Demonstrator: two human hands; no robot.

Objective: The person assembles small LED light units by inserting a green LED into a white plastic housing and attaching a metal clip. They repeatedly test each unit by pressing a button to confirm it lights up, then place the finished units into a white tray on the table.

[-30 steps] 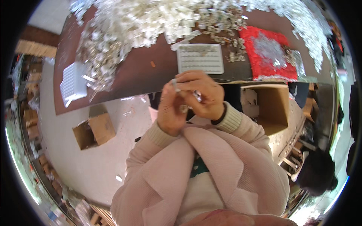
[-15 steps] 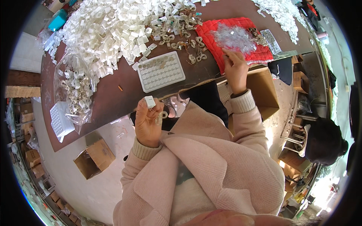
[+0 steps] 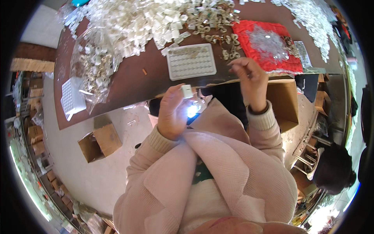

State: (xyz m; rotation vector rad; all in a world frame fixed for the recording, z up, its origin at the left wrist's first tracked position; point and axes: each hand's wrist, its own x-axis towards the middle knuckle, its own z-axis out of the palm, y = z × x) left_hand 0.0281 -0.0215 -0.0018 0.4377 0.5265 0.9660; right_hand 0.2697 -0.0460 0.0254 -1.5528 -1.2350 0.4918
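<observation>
My left hand (image 3: 173, 113) is closed around a small white plastic casing (image 3: 187, 91), held upright in front of my chest just off the table edge. Right below the casing a bright bluish-white light (image 3: 192, 111) shines by my fingers; its glare hides the parts there. My right hand (image 3: 252, 80) is over the table's near edge, beside the red quilted cloth (image 3: 243, 33). Its thumb and fingertips are pinched together, and anything between them is too small to name. On the cloth lies a heap of thin clear plastic pieces (image 3: 269, 43).
A white tray with round pockets (image 3: 191, 74) rests on the brown table (image 3: 128, 84). Behind it spreads a large heap of white casings (image 3: 132, 23), beside coiled wire bundles (image 3: 231, 45). A clear bag of parts (image 3: 91, 66) lies left. Cardboard boxes (image 3: 108, 139) stand below.
My right hand has drawn back from the clear pieces on the red cloth, its fingers now pinched. A bright light now glows beneath the white casing in my left hand. The view has shifted.
</observation>
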